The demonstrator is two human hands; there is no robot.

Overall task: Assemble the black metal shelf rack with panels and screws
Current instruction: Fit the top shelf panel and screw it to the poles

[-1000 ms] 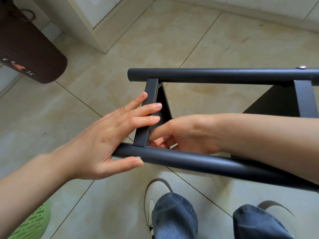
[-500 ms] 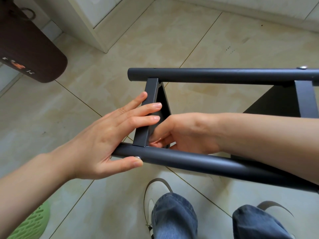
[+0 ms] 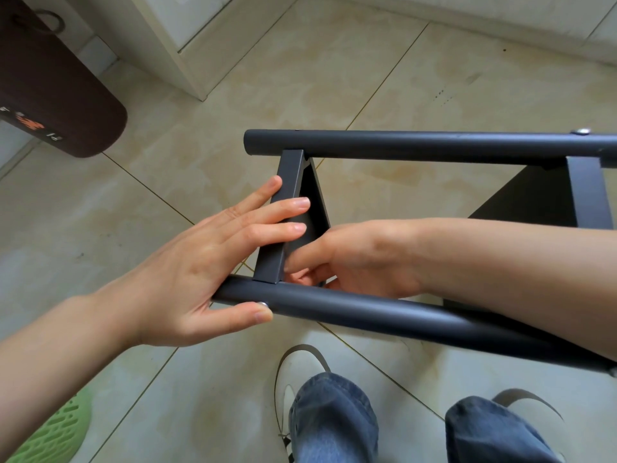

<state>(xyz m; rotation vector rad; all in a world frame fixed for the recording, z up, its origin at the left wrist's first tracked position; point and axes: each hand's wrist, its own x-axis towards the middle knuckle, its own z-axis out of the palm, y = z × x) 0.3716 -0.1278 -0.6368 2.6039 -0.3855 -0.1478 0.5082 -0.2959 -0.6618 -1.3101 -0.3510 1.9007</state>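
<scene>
The black rack lies on its side above the tiled floor, with a far tube (image 3: 434, 147) and a near tube (image 3: 400, 315). A black shelf panel (image 3: 283, 222) spans them at the left end; a second panel (image 3: 587, 195) sits further right. My left hand (image 3: 200, 262) presses straight fingers against the left panel's edge, thumb lying on the near tube beside a silver screw head (image 3: 263, 304). My right hand (image 3: 360, 259) reaches in behind that panel at its joint with the near tube, fingers curled; what they hold is hidden. Another screw head (image 3: 583, 131) shows on the far tube.
A dark brown cushioned object (image 3: 56, 95) hangs at the upper left. A green perforated basket (image 3: 56, 432) is at the bottom left corner. A white cabinet base (image 3: 173, 45) stands behind. My jeans (image 3: 334, 419) and white shoes are under the rack.
My right hand's fingers have shifted slightly at the panel's lower joint. The left hand and the rack have stayed in place.
</scene>
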